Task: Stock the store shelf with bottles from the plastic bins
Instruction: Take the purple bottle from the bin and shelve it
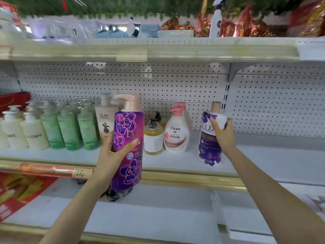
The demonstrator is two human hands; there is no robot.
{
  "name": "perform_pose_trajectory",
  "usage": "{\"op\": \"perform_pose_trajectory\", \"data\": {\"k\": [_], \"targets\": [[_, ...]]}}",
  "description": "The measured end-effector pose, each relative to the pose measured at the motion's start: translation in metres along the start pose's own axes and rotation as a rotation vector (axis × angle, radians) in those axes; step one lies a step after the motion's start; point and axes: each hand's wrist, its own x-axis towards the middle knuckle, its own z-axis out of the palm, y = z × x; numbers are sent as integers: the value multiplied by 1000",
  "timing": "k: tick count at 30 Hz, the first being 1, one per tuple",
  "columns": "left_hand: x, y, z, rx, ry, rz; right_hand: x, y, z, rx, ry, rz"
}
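Bottles in play: two, both big, likely full, heavy and slick, so grab round the body, not the pump. Left hand point(112, 152) wraps the dark purple bottle point(127, 143), held up before the shelf point(263, 161) edge. Right hand point(222, 132) clutches the white-and-purple bottle point(210, 138) near its top, on the shelf beside one Dove bottle point(176, 132)

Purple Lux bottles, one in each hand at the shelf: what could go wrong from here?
The left hand holds the large purple Lux bottle with its base below the gold shelf edge; pushed straight in, it could catch.
The gap between the Olay bottle and the yellow pump bottle looks narrow; the yellow one could topple.
The right hand grips the white Lux bottle high up, near the front edge; it might tip on release.
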Motion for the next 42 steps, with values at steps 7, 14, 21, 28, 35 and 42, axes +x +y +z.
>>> {"op": "perform_pose_trajectory", "data": {"k": [7, 14, 21, 28, 35, 42], "targets": [[6, -8, 19, 33, -13, 3, 18, 39, -19, -462, -289, 112], [6, -15, 36, 31, -44, -12, 19, 54, -23, -332, -375, 131], [2, -15, 36, 30, -72, -7, 19, 37, -24, -295, -470, 224], [-5, -13, 34, 40, -103, -7, 20, 61, -8, -329, -250, 106], [-12, -6, 37, 37, -172, -26, -22, 33, 31, -460, 124, 96], [-17, -6, 48, 89, -289, -28, -91, -66, 51, 34, -587, -83]]}}
